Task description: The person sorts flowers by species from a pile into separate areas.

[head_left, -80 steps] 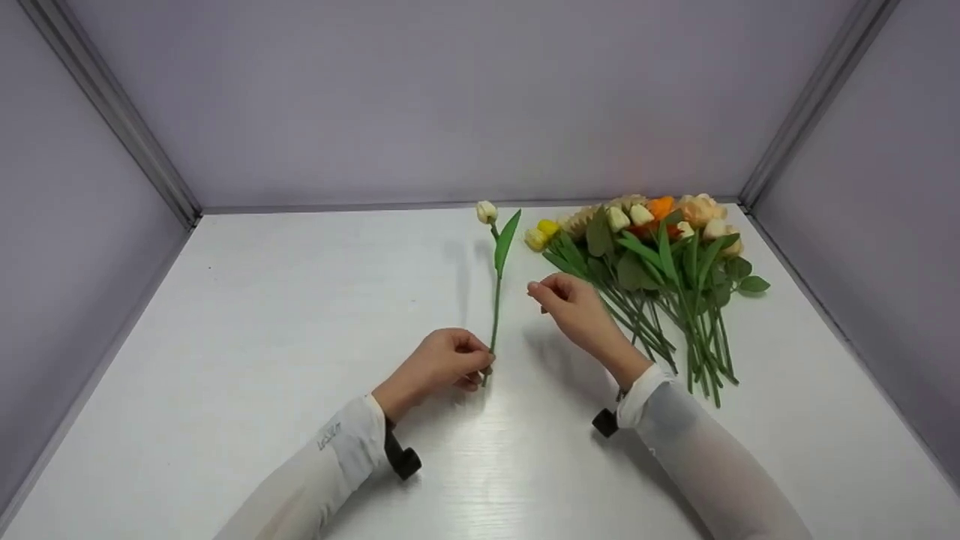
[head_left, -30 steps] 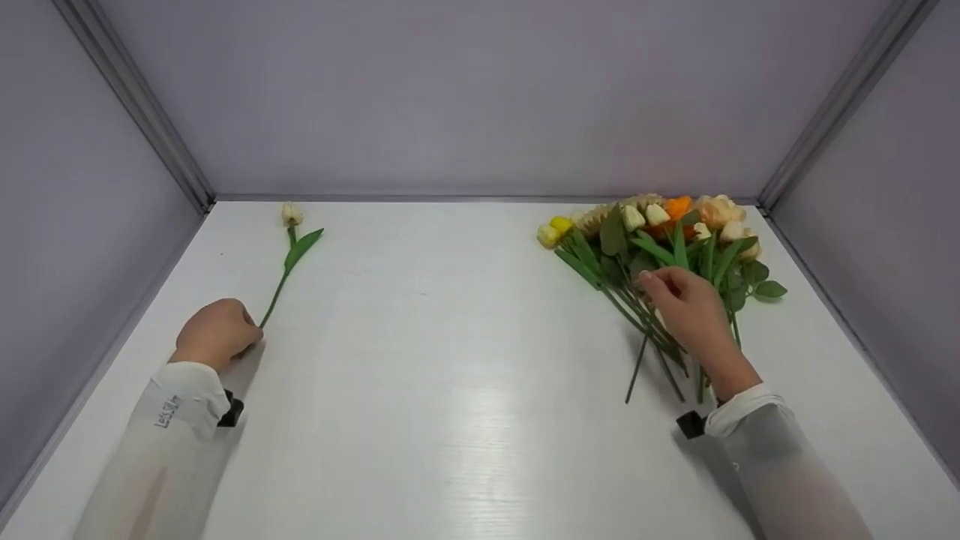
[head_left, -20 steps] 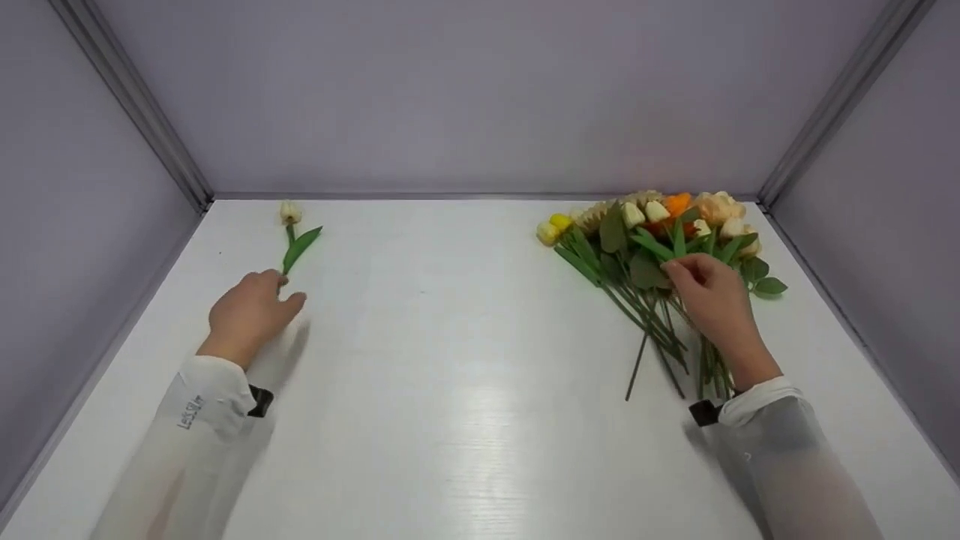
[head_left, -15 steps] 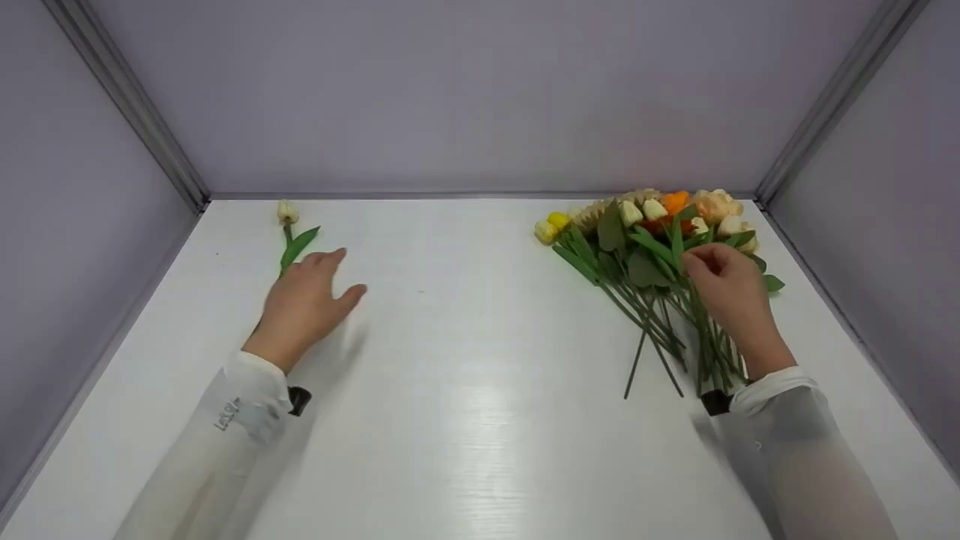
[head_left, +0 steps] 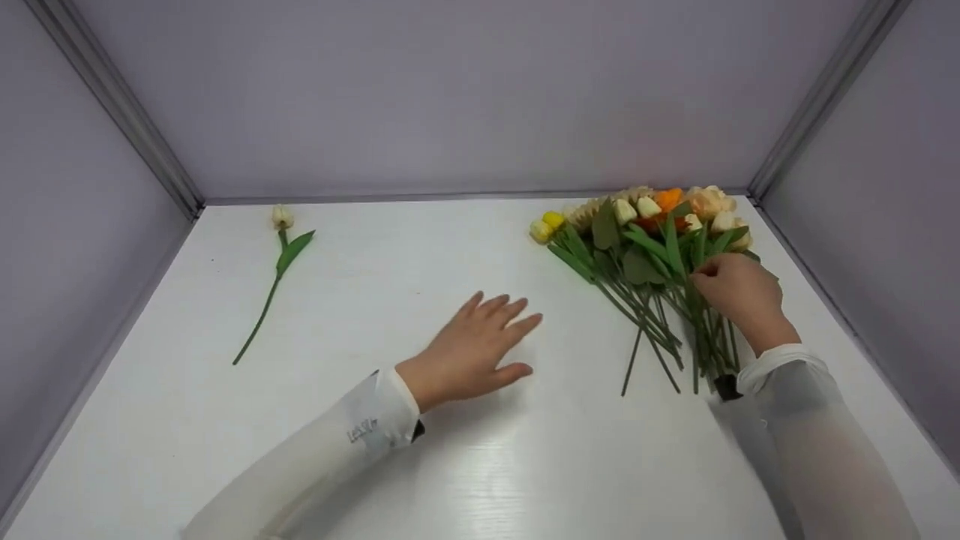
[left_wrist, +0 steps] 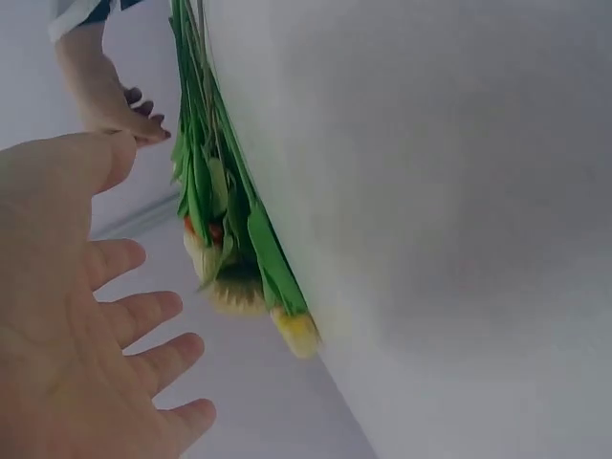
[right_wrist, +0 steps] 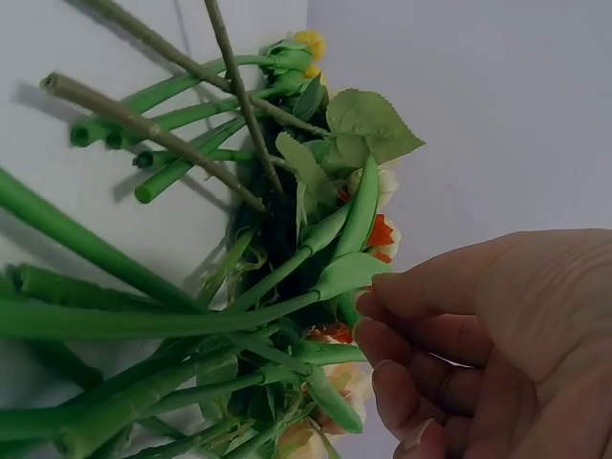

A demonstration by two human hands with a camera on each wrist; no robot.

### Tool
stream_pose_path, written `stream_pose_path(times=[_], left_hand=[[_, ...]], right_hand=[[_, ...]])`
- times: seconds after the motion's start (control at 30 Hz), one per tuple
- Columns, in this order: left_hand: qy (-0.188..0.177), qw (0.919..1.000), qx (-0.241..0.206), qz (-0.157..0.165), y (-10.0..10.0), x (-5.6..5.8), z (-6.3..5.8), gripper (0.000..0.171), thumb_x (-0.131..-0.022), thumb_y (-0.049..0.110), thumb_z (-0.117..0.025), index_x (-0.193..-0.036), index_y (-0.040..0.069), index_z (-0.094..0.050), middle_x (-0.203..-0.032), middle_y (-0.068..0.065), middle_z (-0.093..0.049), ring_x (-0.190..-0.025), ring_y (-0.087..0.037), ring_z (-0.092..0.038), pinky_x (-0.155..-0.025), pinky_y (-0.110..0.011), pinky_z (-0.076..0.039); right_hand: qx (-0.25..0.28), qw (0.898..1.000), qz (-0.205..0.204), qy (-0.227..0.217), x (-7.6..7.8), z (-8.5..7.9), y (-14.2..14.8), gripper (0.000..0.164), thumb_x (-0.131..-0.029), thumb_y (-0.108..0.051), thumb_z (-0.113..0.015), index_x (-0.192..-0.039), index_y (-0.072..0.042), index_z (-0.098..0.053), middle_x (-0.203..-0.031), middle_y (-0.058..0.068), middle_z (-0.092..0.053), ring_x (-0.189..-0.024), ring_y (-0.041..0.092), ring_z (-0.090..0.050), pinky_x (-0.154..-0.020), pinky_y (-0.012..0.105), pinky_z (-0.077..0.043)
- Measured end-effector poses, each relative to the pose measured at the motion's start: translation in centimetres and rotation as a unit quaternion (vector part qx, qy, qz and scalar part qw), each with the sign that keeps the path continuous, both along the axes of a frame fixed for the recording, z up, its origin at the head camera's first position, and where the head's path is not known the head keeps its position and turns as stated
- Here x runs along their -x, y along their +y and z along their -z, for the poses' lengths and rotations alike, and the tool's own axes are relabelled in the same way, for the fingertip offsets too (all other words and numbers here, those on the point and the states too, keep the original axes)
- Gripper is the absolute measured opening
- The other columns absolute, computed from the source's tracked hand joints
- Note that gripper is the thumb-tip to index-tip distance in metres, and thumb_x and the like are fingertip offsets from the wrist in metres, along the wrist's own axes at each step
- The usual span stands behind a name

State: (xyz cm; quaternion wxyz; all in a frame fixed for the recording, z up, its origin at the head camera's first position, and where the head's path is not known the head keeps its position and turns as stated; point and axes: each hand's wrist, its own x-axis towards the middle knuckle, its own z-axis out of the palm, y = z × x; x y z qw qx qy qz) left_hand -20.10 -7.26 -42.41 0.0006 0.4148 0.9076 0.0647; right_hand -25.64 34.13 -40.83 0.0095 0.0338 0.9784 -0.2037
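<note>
My left hand (head_left: 472, 352) is over the middle of the white table, fingers spread, holding nothing. The left wrist view shows the same hand (left_wrist: 76, 306) with its palm bare. A single cream tulip (head_left: 281, 217) with a green leaf lies at the far left, apart from both hands. At the right, my right hand (head_left: 742, 292) is over the stems of a flower pile (head_left: 637, 262). In the right wrist view its thumb and fingers are bent together against a green leaf (right_wrist: 352, 275); whether they pinch it cannot be told.
The pile holds yellow and cream tulips (head_left: 551, 225), orange blooms (head_left: 667, 199) and peach blooms (head_left: 711, 201), with overlapping stems (head_left: 652, 322) pointing toward the near side. Pale walls (head_left: 465, 97) stand behind the table (head_left: 420, 262) and at both sides.
Earlier, the left hand carried the cream tulip from the middle to the far left and let it go. It has since returned to the middle; the right hand has moved right over the pile.
</note>
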Motion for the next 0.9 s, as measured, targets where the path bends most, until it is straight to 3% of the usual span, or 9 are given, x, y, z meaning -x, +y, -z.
stream_pose_path(times=[0.13,0.23,0.53,0.9], left_hand=[[-0.011,0.9985,0.012,0.053,2.6,-0.7,0.6,0.073,-0.104,0.058,-0.048,-0.164,0.024,-0.026,-0.168,-0.007,-0.025,-0.154,-0.028,-0.021,-0.124,-0.053,-0.012],[-0.006,0.9968,0.018,0.077,4.1,-1.0,0.8,0.073,-0.103,0.06,-0.047,-0.164,0.024,-0.026,-0.168,-0.006,-0.025,-0.154,-0.028,-0.022,-0.124,-0.052,-0.014],[0.006,0.9936,0.038,0.106,6.8,-1.1,1.8,0.074,-0.103,0.063,-0.043,-0.164,0.025,-0.025,-0.168,-0.006,-0.025,-0.154,-0.027,-0.022,-0.124,-0.049,-0.014],[-0.003,0.9926,0.055,0.108,7.2,-1.2,2.6,0.073,-0.103,0.062,-0.046,-0.163,0.025,-0.028,-0.167,-0.006,-0.027,-0.153,-0.027,-0.024,-0.124,-0.048,-0.017]], right_hand=[[-0.015,1.0,0.001,-0.014,0.5,0.3,0.2,0.032,-0.101,-0.032,-0.06,-0.082,-0.007,-0.067,-0.067,0.006,-0.057,-0.06,0.022,-0.051,-0.051,0.036,-0.04],[-0.012,0.999,0.005,-0.029,0.6,0.3,0.3,0.04,-0.1,-0.035,-0.062,-0.067,-0.015,-0.053,-0.056,-0.002,-0.04,-0.054,0.019,-0.042,-0.047,0.033,-0.032],[-0.002,0.998,0.009,-0.069,0.6,0.6,0.8,0.04,-0.096,-0.039,-0.065,-0.066,-0.016,-0.054,-0.059,-0.001,-0.049,-0.058,0.02,-0.049,-0.049,0.034,-0.038],[0.043,0.996,-0.001,-0.073,1.1,1.2,1.5,0.041,-0.097,-0.036,-0.065,-0.064,-0.015,-0.052,-0.057,-0.002,-0.046,-0.054,0.019,-0.046,-0.05,0.035,-0.039]])
